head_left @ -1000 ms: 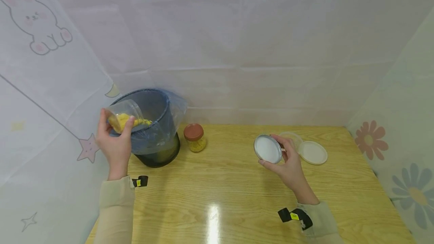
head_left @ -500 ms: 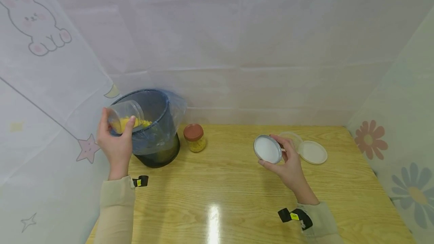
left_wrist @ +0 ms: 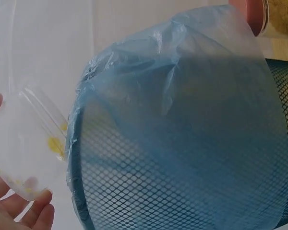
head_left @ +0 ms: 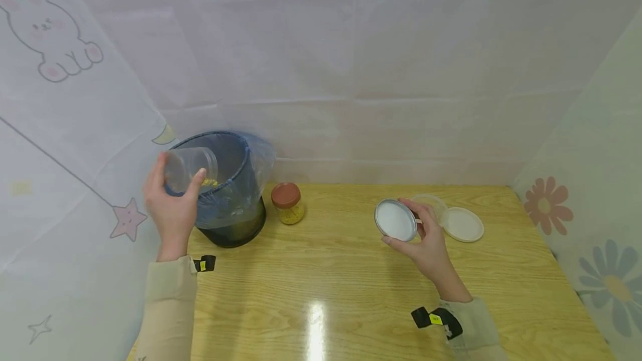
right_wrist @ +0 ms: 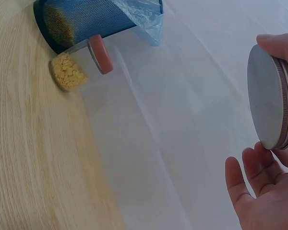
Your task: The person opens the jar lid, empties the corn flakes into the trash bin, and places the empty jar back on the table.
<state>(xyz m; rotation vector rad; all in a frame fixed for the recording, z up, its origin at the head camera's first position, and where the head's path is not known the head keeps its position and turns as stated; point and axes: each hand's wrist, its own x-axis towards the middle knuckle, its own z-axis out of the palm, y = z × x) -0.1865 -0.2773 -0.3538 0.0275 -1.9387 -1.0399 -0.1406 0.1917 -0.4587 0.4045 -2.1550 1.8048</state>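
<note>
From the head camera, the left hand (head_left: 170, 210) had its fingers and thumb curled round a clear jar (head_left: 190, 169), tipped on its side with the mouth over the rim of the mesh bin (head_left: 236, 227) beyond the fingertips; only a few yellow bits showed at the jar's mouth, so the emptying looked nearly finished. The right hand (head_left: 426, 241) held a round metal lid (head_left: 396, 220) upright, pinched between thumb and fingers, with two pale lids (head_left: 462, 225) lying on the table (head_left: 351, 283) just past those fingers. A small brown-capped jar (head_left: 288, 203) stood between the two hands, beside the bin. From the left wrist, the fingers (left_wrist: 36, 215) cradled the jar below its wall, with the blue bag liner (left_wrist: 192, 96) right against the mouth and a few yellow scraps clinging inside. From the right wrist, the lid sat between thumb and loosely curled fingers (right_wrist: 249, 177), not yet put back on any jar; the brown-capped one, holding yellow flakes, looked unopened.
</note>
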